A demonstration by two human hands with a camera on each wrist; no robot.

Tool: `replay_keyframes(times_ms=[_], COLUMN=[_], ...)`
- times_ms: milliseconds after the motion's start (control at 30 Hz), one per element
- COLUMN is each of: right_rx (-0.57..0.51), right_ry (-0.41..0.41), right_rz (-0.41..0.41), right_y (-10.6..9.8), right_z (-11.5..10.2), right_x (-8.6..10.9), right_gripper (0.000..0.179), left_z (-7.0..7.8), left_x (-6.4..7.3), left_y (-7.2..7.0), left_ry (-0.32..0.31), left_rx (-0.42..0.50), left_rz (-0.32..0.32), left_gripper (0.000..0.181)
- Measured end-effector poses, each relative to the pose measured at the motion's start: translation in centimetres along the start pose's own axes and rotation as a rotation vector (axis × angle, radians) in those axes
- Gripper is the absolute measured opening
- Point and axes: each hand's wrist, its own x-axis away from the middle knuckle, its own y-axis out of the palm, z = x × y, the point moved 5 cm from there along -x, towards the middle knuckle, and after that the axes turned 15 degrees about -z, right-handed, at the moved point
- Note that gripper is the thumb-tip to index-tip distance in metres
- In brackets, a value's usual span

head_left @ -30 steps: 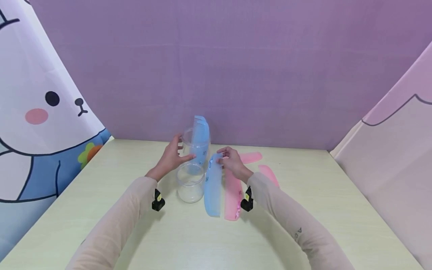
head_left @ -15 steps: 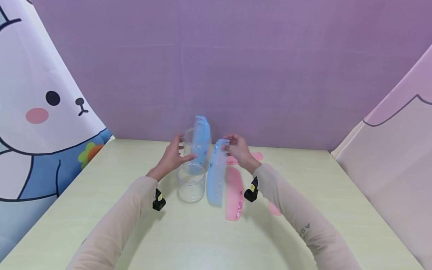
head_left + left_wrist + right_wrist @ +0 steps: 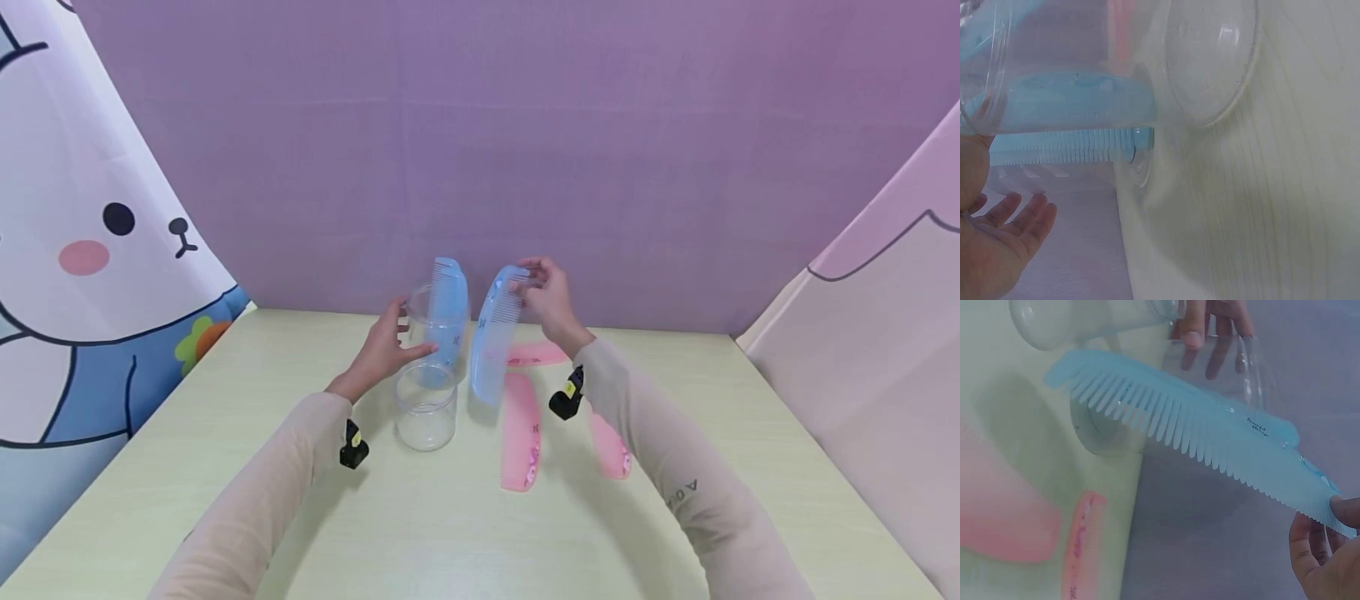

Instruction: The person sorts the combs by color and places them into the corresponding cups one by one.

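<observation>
My right hand [image 3: 551,300] pinches a blue comb [image 3: 491,350] by its upper end, close to the purple backdrop. The comb hangs at a slant above the table, teeth facing right, as the right wrist view also shows. A clear plastic jar [image 3: 416,315] stands at the back left with another blue comb [image 3: 450,292] upright in it, its top above the rim. My left hand [image 3: 381,346] curls around this jar, thumb in front and fingers on its left side. The held comb's lower end is just right of the jar.
A second clear jar [image 3: 426,425] stands in front of the first, without a comb in it. Pink combs lie on the table to the right: one [image 3: 519,433] near the middle, one [image 3: 536,354] behind it and one [image 3: 611,446] partly under the right sleeve.
My right hand has raised the blue comb off the table, moving it up and back, and tilted its top to the right. The left hand stays at the rear jar.
</observation>
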Motion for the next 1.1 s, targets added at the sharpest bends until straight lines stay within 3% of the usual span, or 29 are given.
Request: replay_keyframes(times_ms=[333,667,1100], right_rx=[0.072,0.024,-0.048], right_ry=[-0.13,-0.257,-0.409], right_rz=[0.073,0.161,0.241], right_y=[-1.3,-2.3,-1.9], right_z=[-2.9,-6.1,-11.4], right_x=[-0.9,-1.6,0.0], right_gripper=[0.032,0.032,0.031], left_z=[0.2,0.2,0.1], left_x=[0.1,0.0,-0.2], left_y=[0.0,0.1,0.1], left_ry=[0.022,0.03,0.008], left_rx=[-0.002,-0.008,-0.003], left_rz=[0.003,0.0,-0.011], left_gripper=[0.093,0.093,0.094])
